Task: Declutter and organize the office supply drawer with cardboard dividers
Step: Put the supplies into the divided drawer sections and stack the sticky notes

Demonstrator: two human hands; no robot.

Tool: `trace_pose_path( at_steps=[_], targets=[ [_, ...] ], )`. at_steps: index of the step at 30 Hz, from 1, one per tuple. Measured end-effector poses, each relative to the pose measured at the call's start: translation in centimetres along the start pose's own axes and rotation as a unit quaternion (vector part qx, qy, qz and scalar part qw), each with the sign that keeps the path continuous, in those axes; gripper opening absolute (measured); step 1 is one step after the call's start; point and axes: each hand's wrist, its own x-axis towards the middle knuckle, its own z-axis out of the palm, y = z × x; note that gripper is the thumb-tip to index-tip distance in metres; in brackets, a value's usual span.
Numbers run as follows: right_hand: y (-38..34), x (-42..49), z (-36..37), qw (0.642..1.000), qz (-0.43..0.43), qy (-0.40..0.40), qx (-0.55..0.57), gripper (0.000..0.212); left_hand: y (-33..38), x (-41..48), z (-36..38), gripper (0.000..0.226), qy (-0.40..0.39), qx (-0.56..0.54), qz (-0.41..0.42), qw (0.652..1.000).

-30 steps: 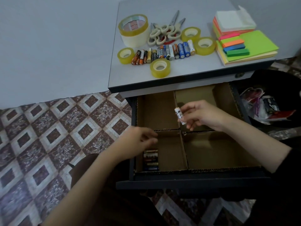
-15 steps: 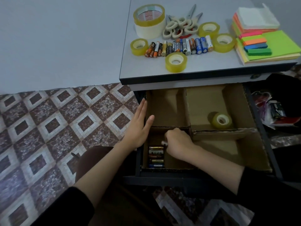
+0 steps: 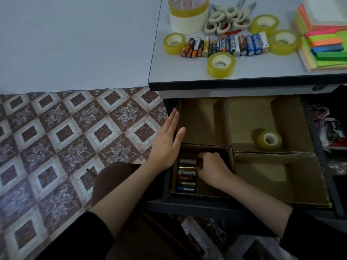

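Centre of the frame: an open dark drawer (image 3: 206, 204), split into four by thin corrugated cardboard dividers (image 3: 230, 128). The left hand (image 3: 167, 141) lies flat, fingers straight, on the drawer's left rim. The right hand (image 3: 212, 169) is curled in the lower-left compartment, at the top of a row of smooth round batteries (image 3: 186, 174); whether it pinches one is hidden. Risk: cylinders roll, so a nudge could scatter the row, and the soft divider could bow. A glossy yellow tape roll (image 3: 269, 140) sits in the upper-right compartment.
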Motion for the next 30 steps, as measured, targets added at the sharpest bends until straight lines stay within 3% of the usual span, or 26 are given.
trace_pose_path(
  at_steps=[6,18,30],
  targets=[
    [0.1,0.6,-0.1,0.999,0.035,0.004,0.007,0.042,-0.2,0.0,0.0,0.062,0.005,0.009,0.006,1.0],
    [0.0,1.1,0.7,0.998,-0.023,-0.051,-0.024,0.046,0.0,-0.1,-0.1,0.06,0.008,0.013,0.005,1.0],
    [0.5,1.2,0.4,0.998,-0.034,-0.045,-0.019,0.044,0.1,-0.1,-0.2,0.061,0.01,0.03,0.009,0.999]
  ],
)
